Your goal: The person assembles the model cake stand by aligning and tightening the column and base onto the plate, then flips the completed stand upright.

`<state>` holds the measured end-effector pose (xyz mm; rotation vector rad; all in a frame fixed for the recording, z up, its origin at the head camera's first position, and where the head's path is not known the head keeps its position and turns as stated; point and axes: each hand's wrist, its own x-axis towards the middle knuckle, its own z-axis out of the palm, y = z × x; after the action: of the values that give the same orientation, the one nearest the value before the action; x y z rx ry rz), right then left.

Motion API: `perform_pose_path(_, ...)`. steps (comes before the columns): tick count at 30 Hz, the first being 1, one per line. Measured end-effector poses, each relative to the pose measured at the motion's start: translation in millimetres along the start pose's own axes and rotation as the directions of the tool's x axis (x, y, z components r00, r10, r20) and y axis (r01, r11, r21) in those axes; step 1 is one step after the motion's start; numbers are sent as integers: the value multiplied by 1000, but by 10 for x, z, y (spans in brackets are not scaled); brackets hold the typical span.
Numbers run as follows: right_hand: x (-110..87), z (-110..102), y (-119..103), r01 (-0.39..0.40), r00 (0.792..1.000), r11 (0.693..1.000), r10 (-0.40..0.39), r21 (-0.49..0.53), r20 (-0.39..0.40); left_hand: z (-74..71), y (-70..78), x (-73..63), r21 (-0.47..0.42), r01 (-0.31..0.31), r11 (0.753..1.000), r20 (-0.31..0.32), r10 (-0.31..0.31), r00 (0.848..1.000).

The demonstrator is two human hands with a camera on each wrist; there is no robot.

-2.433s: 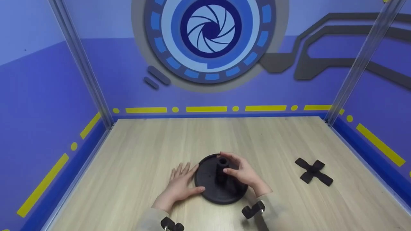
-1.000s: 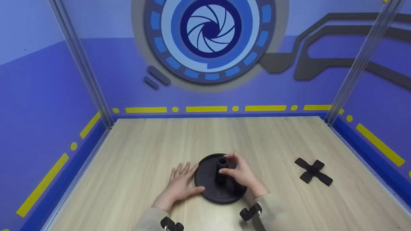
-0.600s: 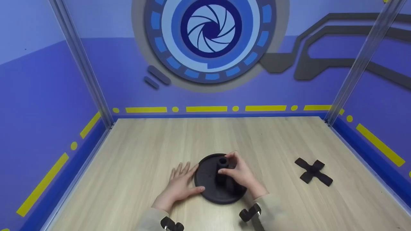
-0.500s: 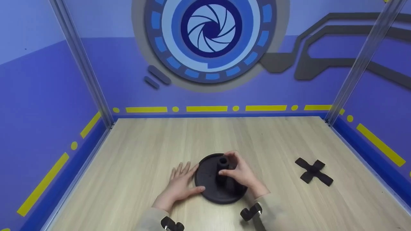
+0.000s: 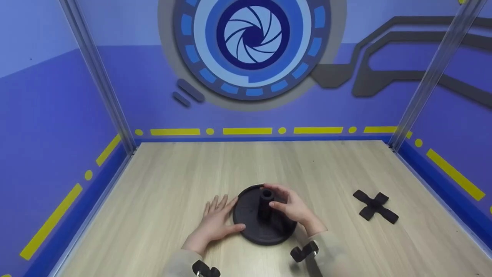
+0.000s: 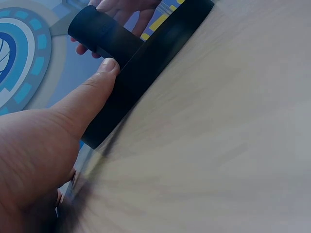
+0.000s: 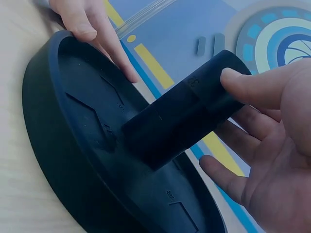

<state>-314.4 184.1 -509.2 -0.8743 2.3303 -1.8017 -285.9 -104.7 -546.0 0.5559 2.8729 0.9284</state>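
Note:
A round black base (image 5: pixel 246 215) with a raised rim lies on the table, and a hollow black tube (image 5: pixel 265 206) stands upright from its middle. My right hand (image 5: pixel 292 206) holds the tube near its top, thumb on the near side and fingers around behind. In the right wrist view the thumb presses the tube (image 7: pixel 189 107) close to its open end. My left hand (image 5: pixel 215 221) is spread flat at the base's left side. Its thumb lies on the rim in the left wrist view, where the base (image 6: pixel 141 77) shows edge-on.
A black cross-shaped piece (image 5: pixel 375 204) with four flat arms lies on the wooden table (image 5: pixel 173 177), to the right of my right hand. Blue printed walls (image 5: pixel 246 115) with metal corner posts enclose the table at the back and sides.
My right hand has turned slightly around the tube, its thumb sliding to the right and its wrist shifting right. The left hand, base and cross-shaped piece stay in place.

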Motion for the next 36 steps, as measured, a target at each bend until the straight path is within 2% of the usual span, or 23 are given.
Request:
perform_pose_path(18,19,47,-37,-104,989,993,98,-46,-111,6,-1,-12,10,-10,1000,-16,10,1000)
perform_pose_path(36,32,71,-29,-96,984,993,85,-66,-159,1,7,-16,9,2,1000,-5,-2,1000)
